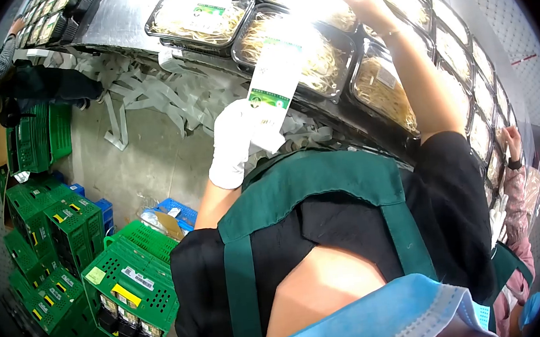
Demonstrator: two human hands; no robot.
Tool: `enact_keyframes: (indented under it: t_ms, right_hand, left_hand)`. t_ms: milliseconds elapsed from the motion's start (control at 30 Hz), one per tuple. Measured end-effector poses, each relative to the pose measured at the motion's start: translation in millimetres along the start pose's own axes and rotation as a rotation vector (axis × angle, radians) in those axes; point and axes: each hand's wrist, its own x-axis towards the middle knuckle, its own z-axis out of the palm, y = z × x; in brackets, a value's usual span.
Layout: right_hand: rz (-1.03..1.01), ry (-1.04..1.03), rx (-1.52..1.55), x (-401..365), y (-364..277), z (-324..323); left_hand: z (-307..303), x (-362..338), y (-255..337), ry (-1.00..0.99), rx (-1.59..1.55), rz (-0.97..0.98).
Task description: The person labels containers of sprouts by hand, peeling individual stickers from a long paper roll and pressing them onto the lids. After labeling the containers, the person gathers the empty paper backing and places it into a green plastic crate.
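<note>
My left hand (232,143), in a white glove, is closed around a strip of white labels (276,80) with green printing. The strip extends up over a black plastic tray of bean sprouts (328,65) with a clear cover. Bare and partly washed out by glare, my right hand (365,6) is over the packs farther back, its fingers stretched out. No object shows in it, though the fingertips are hard to make out. A similar pack (200,16) to the left carries a white and green label. Another pack (382,86) lies under my right forearm.
More packs line the metal table (119,17), curving away to the right. Discarded label backing (165,94) litters the floor. Green crates (132,286) are stacked at left, one holding packs. One co-worker (21,85) stands far left; another co-worker's hand (511,142) touches packs at right.
</note>
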Motion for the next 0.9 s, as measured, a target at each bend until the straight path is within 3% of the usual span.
enact_keyframes:
  t_ms: [67,133,200,267,400,467,600,667,700,733,767,800,867,900]
  right_hand:
    - [0.102,-0.230,0.438,-17.8,-57.2,-9.1]
    - [0.100,-0.394,0.362,-30.9,-93.8,-10.9]
    - [0.153,-0.457,0.248,-44.3,-91.2,10.2]
    - [0.192,-0.438,0.142,-49.1,-97.8,16.4]
    - [0.319,-0.375,0.214,-60.0,-110.8,10.0]
    - [0.497,-0.410,0.326,-74.3,-124.6,2.2]
    - [0.612,-0.431,0.884,-113.6,-150.0,16.7]
    - [0.530,-0.309,1.180,-122.3,-137.4,38.0]
    - [0.502,-0.121,1.255,-122.5,-134.4,40.3]
    - [0.401,0.134,1.050,-120.3,-139.2,38.1]
    - [0.273,0.301,0.890,-112.3,-138.0,25.1]
    - [0.145,0.464,0.724,-101.5,-130.6,8.5]
    - [0.242,0.546,0.536,-78.5,-89.6,-19.6]
    - [0.338,0.485,0.486,-67.8,-92.6,-17.4]
  left_hand:
    - [1.4,-4.9,2.2,0.036,-0.010,0.043]
    - [7.7,-6.3,18.2,-0.010,0.066,-0.165]
    - [7.4,-10.7,16.4,-0.046,0.082,-0.111]
    - [3.5,-14.7,21.1,-0.100,0.074,-0.230]
    - [-14.4,-19.6,11.3,-0.163,0.143,-0.064]
    - [-15.9,-23.4,16.9,-0.202,0.052,-0.070]
    - [-20.2,-25.8,23.7,-0.287,0.041,-0.084]
    - [-23.0,-25.1,19.8,-0.314,0.109,-0.015]
    - [-22.8,-26.3,19.9,-0.291,0.118,-0.054]
    - [-22.8,-27.5,20.7,-0.268,0.128,-0.093]
    - [-24.1,-28.4,22.8,-0.286,0.131,0.032]
    - [-26.0,-25.7,23.6,-0.291,0.137,0.033]
    - [-30.4,-19.3,23.6,-0.121,0.012,-0.084]
    - [-31.2,-18.8,32.7,-0.061,-0.149,-0.031]
